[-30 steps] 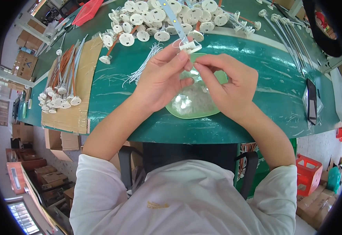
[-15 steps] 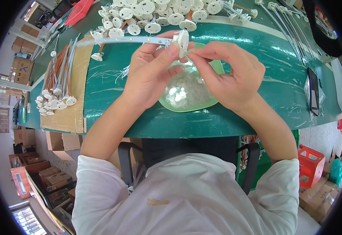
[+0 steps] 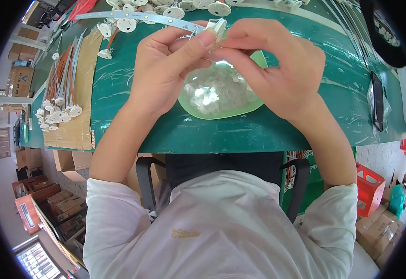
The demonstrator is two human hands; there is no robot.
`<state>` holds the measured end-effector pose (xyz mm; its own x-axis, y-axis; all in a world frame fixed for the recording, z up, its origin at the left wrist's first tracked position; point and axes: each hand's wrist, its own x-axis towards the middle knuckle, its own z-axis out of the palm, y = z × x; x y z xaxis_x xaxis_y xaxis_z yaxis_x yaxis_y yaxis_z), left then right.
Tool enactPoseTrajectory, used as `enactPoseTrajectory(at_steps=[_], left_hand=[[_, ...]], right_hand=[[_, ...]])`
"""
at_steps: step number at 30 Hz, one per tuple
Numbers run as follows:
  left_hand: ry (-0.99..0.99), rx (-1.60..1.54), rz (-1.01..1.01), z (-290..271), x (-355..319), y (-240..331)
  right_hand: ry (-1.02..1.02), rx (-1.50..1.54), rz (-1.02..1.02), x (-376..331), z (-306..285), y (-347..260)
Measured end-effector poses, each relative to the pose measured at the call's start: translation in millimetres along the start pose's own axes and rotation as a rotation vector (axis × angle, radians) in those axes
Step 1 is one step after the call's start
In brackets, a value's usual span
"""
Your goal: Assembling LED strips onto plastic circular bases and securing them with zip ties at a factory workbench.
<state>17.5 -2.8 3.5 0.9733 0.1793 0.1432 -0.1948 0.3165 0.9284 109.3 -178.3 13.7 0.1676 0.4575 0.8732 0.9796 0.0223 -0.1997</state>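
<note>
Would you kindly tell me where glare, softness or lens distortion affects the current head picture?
Head view: bright glare on the clear pieces in the green bowl; held white fitting soft in detail; window at lower left washed out; table's front edge gently bowed by the fisheye, with black rounding the corners.

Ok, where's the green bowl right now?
In the head view, the green bowl is above centre and slightly right, on the table, partly hidden by the right hand.
</note>
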Motion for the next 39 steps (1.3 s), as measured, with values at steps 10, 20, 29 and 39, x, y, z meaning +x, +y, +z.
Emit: enactPoseTrajectory(at_steps=[10,20,29,39], left_hand=[[-0.102,-0.145,-0.004,-1,-3,3],[-0.101,-0.136,0.018,-4,-1,4],[-0.133,-0.238,-0.028,1,-3,3],[-0.144,-0.281,-0.081,6,-4,-1]], right_hand=[[-0.016,0.053,-0.023,-2,-1,-2],[-0.006,0.043,-0.078,-1,0,-2],[0.109,0.017,-0.036,-3,9,6],[0.279,-0.198,-0.366,-2,18,12]])
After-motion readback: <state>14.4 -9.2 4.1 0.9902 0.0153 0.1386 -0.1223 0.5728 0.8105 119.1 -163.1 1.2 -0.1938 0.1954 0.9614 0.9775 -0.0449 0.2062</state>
